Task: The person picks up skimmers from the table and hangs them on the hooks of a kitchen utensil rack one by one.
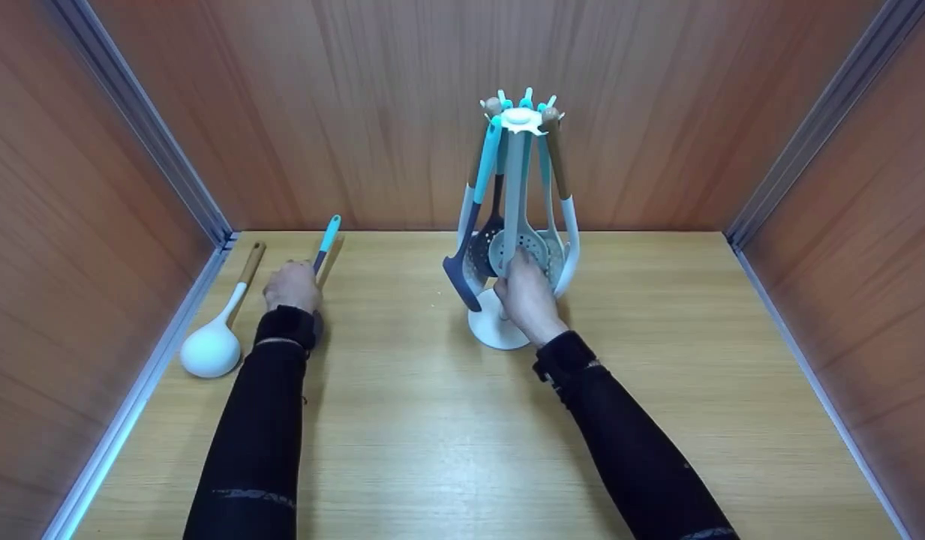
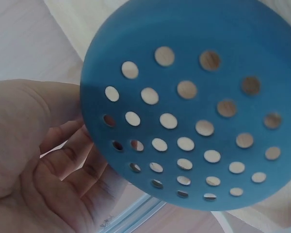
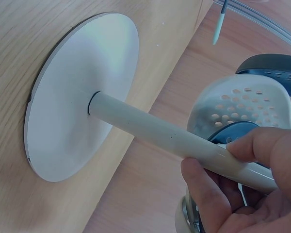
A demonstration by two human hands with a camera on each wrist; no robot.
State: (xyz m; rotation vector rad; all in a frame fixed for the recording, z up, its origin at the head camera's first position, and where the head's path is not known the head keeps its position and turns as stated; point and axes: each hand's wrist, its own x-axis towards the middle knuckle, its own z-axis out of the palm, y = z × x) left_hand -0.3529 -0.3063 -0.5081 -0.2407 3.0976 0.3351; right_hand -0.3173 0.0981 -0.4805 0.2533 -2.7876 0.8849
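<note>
At the left, my left hand (image 1: 292,286) grips a skimmer whose turquoise handle (image 1: 331,232) points away from me. The left wrist view shows its round blue head (image 2: 194,29), full of holes, with the thumb at the rim and fingers behind. To the right, my right hand (image 1: 530,296) holds the pale pole (image 3: 145,128) of a utensil stand low down, above its round white base (image 1: 492,334). From the stand's top (image 1: 521,118) hang several utensils, among them a dark blue ladle (image 1: 460,277) and perforated spoons, partly hidden by one another.
A white ladle (image 1: 211,349) with a brown handle lies on the wooden table (image 1: 432,420) left of my left hand. Wood panels (image 1: 357,112) with metal edge strips (image 1: 139,390) enclose the table at the back and both sides.
</note>
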